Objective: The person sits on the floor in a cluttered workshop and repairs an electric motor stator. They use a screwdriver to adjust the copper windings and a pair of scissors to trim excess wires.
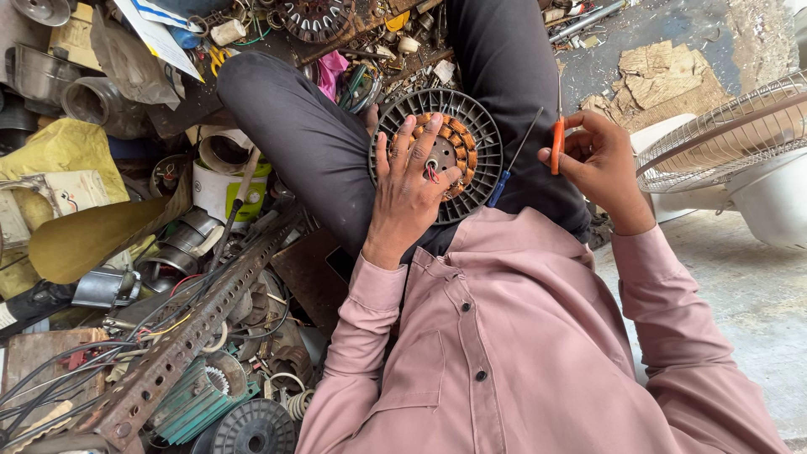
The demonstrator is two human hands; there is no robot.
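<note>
Your left hand (pixel 409 189) lies spread, fingers wide, flat over the fan motor (pixel 437 155), a round dark finned housing with copper windings ringed at its middle, and it rests on your lap against your dark trousers (pixel 311 143). Your right hand (pixel 598 164) is closed around an orange-handled screwdriver (pixel 556 139), its thin shaft pointing up and away from you, well apart from the motor.

The likeliest trouble is the motor sliding: a lap is a soft, sloped rest, and only a flat palm steadies the housing (no fingers hook its rim). Any push from a tool could tip it off toward the scrap at your left. The short red and blue wires (pixel 431 173) at the hub sit right under your fingertips and could be bent or pulled loose if your palm shifts. A second screwdriver with a blue handle (pixel 499 187) leans loose between motor and thigh, and could roll away or catch your wrist. The tip in your right hand is close to your own fingers.

There is no bench here: you sit on a bare concrete floor (pixel 740 286). To your left lies a dense heap of parts, a perforated metal angle bar (pixel 193 336), cans and cable; to your right, a wire fan guard (pixel 723 134) on a white fan body.
</note>
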